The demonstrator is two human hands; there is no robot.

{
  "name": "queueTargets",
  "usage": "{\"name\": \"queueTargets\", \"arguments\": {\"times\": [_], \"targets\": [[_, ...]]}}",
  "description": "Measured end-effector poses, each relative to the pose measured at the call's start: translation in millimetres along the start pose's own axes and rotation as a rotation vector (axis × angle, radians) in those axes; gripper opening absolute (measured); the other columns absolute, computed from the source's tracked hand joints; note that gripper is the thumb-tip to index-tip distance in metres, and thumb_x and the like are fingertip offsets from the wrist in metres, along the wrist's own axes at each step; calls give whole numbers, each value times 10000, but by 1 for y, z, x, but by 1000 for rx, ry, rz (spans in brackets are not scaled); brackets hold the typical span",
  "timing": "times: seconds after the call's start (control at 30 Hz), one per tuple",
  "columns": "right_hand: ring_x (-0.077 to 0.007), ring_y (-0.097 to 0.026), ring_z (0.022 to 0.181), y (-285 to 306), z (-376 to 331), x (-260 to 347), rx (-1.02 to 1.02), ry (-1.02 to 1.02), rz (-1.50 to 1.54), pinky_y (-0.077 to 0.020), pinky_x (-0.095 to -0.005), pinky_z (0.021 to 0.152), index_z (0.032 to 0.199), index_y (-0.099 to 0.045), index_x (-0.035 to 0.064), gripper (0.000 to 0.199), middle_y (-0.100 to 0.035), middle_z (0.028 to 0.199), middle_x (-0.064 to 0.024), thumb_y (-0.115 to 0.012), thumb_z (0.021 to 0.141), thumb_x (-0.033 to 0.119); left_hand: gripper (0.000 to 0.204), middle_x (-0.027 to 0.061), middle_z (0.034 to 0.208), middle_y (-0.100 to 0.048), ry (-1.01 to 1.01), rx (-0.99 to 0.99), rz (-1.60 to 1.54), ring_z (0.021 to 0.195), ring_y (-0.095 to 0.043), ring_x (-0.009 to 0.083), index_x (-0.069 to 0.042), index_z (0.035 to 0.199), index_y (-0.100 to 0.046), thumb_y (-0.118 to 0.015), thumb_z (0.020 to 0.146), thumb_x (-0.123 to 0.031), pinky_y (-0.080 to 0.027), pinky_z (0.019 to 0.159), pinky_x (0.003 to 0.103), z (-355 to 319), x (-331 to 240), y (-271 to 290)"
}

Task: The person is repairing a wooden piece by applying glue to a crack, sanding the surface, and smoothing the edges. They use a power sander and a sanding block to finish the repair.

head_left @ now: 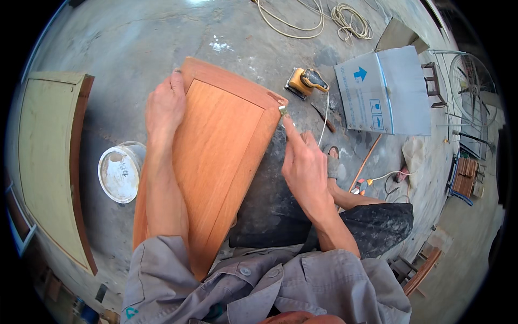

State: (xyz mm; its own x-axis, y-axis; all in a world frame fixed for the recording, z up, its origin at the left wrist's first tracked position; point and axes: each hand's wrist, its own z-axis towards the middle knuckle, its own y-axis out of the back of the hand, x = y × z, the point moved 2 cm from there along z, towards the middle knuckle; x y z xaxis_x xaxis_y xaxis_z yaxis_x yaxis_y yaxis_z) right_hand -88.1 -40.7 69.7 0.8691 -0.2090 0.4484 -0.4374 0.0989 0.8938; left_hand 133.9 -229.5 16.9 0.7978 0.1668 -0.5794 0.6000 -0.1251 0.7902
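head view, looking down: a reddish-orange wooden panel (216, 156), smooth and satin, with a raised frame around a recessed flat centre, leans across the person's lap and runs away toward the concrete floor (162, 38). its grain runs lengthwise, and the far corners are slightly rounded. the left hand (164, 105) lies over the panel's far left edge, fingers curled around that edge and gripping it. the right hand (305, 164) is at the panel's far right corner, closed in a pinch on a small pale piece (282, 110) pressed against the corner with the forefinger stretched out along it; what the piece is made of cannot be told.

the floor is grey, mottled and cracked, with pale patches. left of the panel stands a round white bucket (120, 171), its lid smeared and dusty. at the floor's left edge lies a pale green flat door-like board (48, 156) with a brown rim. beyond the panel's right corner sits a yellow and black electric sander (305, 82), its white cable trailing. a grey cardboard box (386, 92) with blue marks rests to its right, and coiled pale rope (350, 20) lies near the floor's far edge. the person wears a grey buttoned shirt and dark, dust-speckled trousers.
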Motion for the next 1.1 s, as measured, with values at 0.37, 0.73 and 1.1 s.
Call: {"name": "queueTargets", "arguments": {"times": [0.37, 0.73, 1.1], "targets": [[-461, -659, 664, -3, -1, -6, 11, 13, -42, -535, -520, 570, 1434, -576, 42, 542, -599, 895, -243, -607, 900, -40, 604, 311, 1071, -692, -20, -9, 30, 1042, -630, 535, -16, 1077, -729, -354, 1070, -489, -494, 900, 563, -1, -2, 1], [-451, -662, 666, 1, 10, -10, 58, 36, -20, -535, -521, 592, 1439, -576, 42, 573, -591, 894, -238, -610, 878, -64, 591, 313, 1075, -695, -13, -34, 40, 1062, -624, 544, -26, 1099, -730, -365, 1070, -490, -496, 912, 561, 0, 0, 0], [-455, -672, 683, 1, 5, -20, 72, 76, -19, -550, -517, 611, 1456, -559, 77, 614, -610, 941, -241, -616, 860, -54, 600, 304, 1074, -701, 3, -12, 32, 1064, -631, 530, -31, 1103, -730, -363, 1075, -506, -497, 912, 549, 0, 1, 1]]}}
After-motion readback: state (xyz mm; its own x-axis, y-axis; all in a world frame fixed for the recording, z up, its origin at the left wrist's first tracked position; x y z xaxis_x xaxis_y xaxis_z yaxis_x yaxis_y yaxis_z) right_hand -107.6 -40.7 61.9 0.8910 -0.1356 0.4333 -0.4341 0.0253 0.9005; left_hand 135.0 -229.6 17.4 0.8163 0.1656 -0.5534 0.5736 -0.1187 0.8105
